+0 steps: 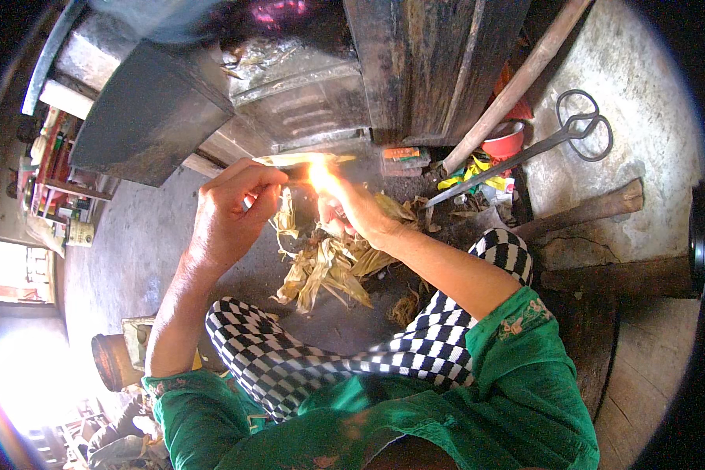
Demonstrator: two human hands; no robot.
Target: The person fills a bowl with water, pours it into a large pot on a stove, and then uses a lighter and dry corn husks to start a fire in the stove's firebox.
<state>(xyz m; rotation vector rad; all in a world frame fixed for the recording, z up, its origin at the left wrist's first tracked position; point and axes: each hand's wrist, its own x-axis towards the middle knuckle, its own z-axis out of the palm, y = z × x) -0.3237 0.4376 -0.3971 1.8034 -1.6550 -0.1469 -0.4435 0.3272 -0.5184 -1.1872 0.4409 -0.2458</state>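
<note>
My left hand (235, 200) is raised with thumb and fingertips pinched on a dry corn husk (276, 160), a pale strip that runs towards the flame. A bright flame (321, 174) burns at the fingertips of my right hand (352, 214). The fingers of that hand are curled around something small; glare and the fingers hide what it is. Below both hands, a heap of dry corn husks (329, 264) lies on the dark floor, between my knees and the stove front.
Ahead stands a stove (305, 111) with a sooty, ash-strewn opening. Long iron tongs (529, 150) lean at the right, beside a wooden pole (517, 85), a red bowl (503, 141) and crumpled wrappers (482, 176). A wooden handle (587, 208) lies nearer me. A dark panel (153, 111) juts out at left.
</note>
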